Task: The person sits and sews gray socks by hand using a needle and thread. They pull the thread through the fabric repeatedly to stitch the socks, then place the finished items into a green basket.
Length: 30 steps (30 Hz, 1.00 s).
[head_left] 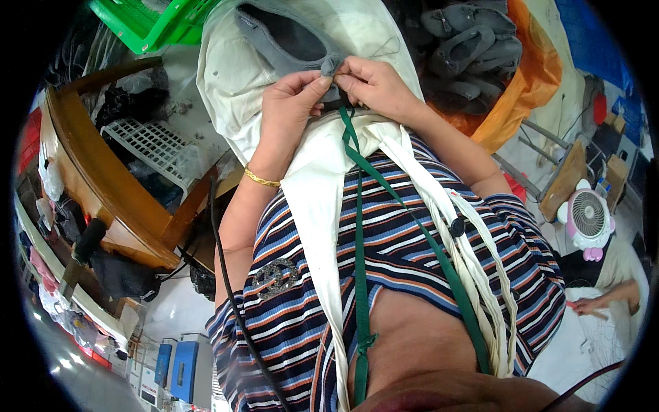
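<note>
My left hand (292,103) and my right hand (374,86) meet at the top centre, both pinching the near edge of a grey fabric shoe upper (288,42). The upper lies on white cloth (237,75) spread over my lap. A gold bangle (261,179) circles my left wrist. A green strap (360,226) and a white apron (319,206) run down my striped shirt, starting just below my fingers.
A pile of grey shoe uppers (467,38) lies on orange cloth (532,75) at the upper right. A green crate (154,20) stands upper left, beside a wooden chair frame (103,185) holding a white plastic tray (154,144). A small pink fan (589,216) and another person's hand (587,305) are right.
</note>
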### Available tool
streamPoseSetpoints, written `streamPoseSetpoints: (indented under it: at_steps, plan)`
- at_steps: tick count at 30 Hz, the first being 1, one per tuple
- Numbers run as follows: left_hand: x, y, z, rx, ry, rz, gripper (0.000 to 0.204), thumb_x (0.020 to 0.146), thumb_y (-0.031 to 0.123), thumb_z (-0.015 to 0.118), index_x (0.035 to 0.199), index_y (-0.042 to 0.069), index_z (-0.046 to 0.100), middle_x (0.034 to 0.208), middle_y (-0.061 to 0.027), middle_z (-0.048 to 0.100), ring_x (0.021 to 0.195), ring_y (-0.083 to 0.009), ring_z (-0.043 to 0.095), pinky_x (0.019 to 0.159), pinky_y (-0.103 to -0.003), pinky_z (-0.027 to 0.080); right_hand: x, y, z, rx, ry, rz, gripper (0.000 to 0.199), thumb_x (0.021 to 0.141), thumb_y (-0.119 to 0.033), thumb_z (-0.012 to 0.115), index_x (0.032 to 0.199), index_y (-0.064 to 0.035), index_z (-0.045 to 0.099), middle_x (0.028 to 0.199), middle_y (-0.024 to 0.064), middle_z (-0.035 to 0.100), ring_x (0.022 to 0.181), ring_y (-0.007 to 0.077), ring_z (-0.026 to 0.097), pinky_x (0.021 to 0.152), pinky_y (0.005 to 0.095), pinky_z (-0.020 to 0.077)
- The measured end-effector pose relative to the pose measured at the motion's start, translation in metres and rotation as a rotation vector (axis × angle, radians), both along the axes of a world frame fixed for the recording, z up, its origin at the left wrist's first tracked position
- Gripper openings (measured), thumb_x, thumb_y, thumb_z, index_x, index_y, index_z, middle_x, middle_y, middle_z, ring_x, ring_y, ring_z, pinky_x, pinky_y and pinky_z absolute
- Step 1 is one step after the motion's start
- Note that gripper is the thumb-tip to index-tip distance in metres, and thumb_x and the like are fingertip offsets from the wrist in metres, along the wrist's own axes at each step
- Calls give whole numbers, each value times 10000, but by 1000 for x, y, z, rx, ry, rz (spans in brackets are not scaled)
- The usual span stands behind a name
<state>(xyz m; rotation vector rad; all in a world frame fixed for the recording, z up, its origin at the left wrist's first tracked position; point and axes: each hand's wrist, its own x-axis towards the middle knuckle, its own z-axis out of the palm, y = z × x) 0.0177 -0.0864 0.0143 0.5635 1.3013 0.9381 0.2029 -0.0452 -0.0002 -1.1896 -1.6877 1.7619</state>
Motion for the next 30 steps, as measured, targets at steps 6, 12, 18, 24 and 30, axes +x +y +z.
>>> streamPoseSetpoints:
  at_steps: [6, 12, 18, 24, 30]
  plan:
    - [2, -1, -5, 77, -19, 45, 184, 890, 128, 729, 1022, 11, 677, 830, 15, 653, 653, -32, 537, 577, -176, 446, 6, 1, -11, 86, 54, 62, 194, 993, -122, 553, 1145, -11, 599, 906, -11, 619, 820, 65, 551, 760, 221, 454]
    - [3, -2, -5, 98, -13, 30, 151, 893, 116, 720, 1000, 14, 687, 811, 19, 652, 657, -27, 541, 585, -171, 453, 13, 7, -4, -4, 135, 96, 207, 983, -105, 554, 1150, -18, 640, 968, -31, 624, 928, 47, 525, 847, 218, 443]
    - [2, -2, -7, 107, -19, 6, 149, 895, 114, 722, 1011, 26, 688, 842, 18, 662, 667, -35, 549, 592, -176, 451, 20, 9, -14, -28, 160, 121, 233, 989, -113, 542, 1174, -16, 646, 948, -42, 624, 899, 44, 526, 823, 215, 449]
    - [5, -2, -7, 117, -18, 26, 149, 891, 114, 727, 995, 13, 690, 796, 22, 656, 640, -23, 544, 574, -163, 452, 27, 13, -14, -63, 103, 171, 236, 991, -107, 544, 1171, -2, 655, 943, -33, 633, 864, 53, 541, 792, 219, 457]
    - [3, -3, -8, 107, -4, -2, 165, 893, 114, 723, 1029, 27, 686, 884, 8, 676, 708, -40, 568, 606, -179, 453, 25, 13, -7, -80, 137, 164, 241, 993, -116, 541, 1180, -21, 659, 862, -58, 602, 783, 27, 510, 703, 194, 431]
